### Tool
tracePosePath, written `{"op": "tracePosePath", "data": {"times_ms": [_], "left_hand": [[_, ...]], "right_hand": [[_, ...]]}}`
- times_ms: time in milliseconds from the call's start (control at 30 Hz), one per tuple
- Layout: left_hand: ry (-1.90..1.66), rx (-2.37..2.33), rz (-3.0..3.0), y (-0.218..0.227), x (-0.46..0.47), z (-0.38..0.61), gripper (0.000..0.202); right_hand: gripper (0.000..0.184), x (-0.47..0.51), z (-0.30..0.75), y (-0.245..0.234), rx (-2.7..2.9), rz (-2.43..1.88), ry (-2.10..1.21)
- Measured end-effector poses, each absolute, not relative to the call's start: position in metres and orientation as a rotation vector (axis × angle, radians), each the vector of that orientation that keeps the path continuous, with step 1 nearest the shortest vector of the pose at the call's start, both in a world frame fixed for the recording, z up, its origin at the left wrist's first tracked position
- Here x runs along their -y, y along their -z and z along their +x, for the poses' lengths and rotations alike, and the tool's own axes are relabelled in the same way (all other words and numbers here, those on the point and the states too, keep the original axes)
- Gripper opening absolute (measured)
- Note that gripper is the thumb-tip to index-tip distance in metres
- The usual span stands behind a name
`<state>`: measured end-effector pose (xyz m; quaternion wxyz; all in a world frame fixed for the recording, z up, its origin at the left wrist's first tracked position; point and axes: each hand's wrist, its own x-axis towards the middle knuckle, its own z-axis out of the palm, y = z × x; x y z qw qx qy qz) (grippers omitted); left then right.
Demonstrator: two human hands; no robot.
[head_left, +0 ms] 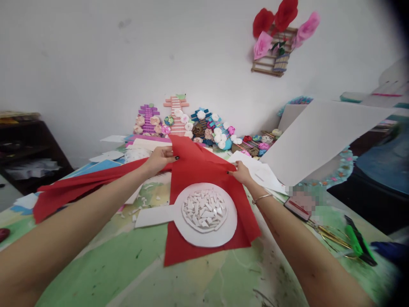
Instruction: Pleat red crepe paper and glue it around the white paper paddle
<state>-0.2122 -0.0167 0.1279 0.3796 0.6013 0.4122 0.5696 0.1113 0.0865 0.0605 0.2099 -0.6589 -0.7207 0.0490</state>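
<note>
A sheet of red crepe paper (191,252) lies over the table, its far part lifted between my two hands. The fingers of my left hand (161,160) pinch its upper left edge. On the right side, my right hand (240,172) pinches the paper's other edge. A white paddle-shaped board (204,241) with a round head rests on the red sheet, its handle pointing left. Small white foam scraps (206,209) fill a raised ring on the round head. More red paper (96,187) stretches to the left behind my left forearm.
Scissors (332,236) and a green utility knife (359,241) lie at the right, near a phone-like object (297,209). White scraps (140,209) are scattered left of the board. Flower-decorated stick crafts (179,121) lean against the wall. A large white sheet (306,136) stands at right.
</note>
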Motion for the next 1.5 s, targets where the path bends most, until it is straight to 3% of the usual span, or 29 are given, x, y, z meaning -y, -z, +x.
{"op": "tracePosePath", "data": {"times_ms": [67, 300, 467, 567, 633, 733, 800, 867, 967, 1033, 1233, 1333, 1500], "left_hand": [[-1.432, -1.041, 1.554, -0.13, 0.018, -0.211, 0.05], [-1.365, -0.994, 1.642, -0.133, 0.028, -0.212, 0.06], [-1.311, -0.947, 1.683, -0.134, 0.033, -0.209, 0.058], [-1.309, -0.93, 1.658, -0.135, 0.034, -0.205, 0.061], [-1.317, -0.925, 1.634, -0.136, 0.034, -0.203, 0.066], [-1.302, -0.925, 1.602, -0.136, 0.035, -0.201, 0.078], [-1.286, -0.929, 1.601, -0.135, 0.035, -0.202, 0.081], [-1.292, -0.935, 1.606, -0.133, 0.035, -0.203, 0.077], [-1.343, -0.934, 1.609, -0.131, 0.035, -0.207, 0.069], [-1.406, -0.942, 1.61, -0.13, 0.037, -0.21, 0.063], [-1.459, -1.012, 1.592, -0.128, 0.04, -0.215, 0.054], [-1.423, -1.004, 1.586, -0.126, 0.039, -0.213, 0.054], [-1.383, -0.979, 1.625, -0.128, 0.039, -0.209, 0.057]], "right_hand": [[0.071, -0.083, 0.097, -0.066, 2.013, -1.761, -0.01], [0.065, -0.066, 0.065, -0.084, 2.251, -1.504, 0.267], [0.035, -0.07, 0.069, -0.093, 2.323, -1.496, 0.286], [0.03, -0.073, 0.072, -0.097, 2.279, -1.567, 0.264], [0.037, -0.072, 0.071, -0.096, 2.29, -1.56, 0.231], [0.078, -0.067, 0.067, -0.087, 2.362, -1.542, 0.164], [0.093, -0.068, 0.068, -0.079, 2.375, -1.6, 0.118], [0.082, -0.073, 0.074, -0.074, 2.356, -1.689, 0.063], [0.046, -0.087, 0.092, -0.072, 2.314, -1.803, -0.03], [0.031, -0.095, 0.108, -0.072, 2.277, -1.865, -0.093], [0.026, -0.102, 0.134, -0.069, 2.132, -1.894, -0.23], [0.034, -0.102, 0.124, -0.065, 2.089, -1.737, -0.272], [0.069, -0.103, 0.093, -0.066, 2.087, -1.431, -0.317]]}}
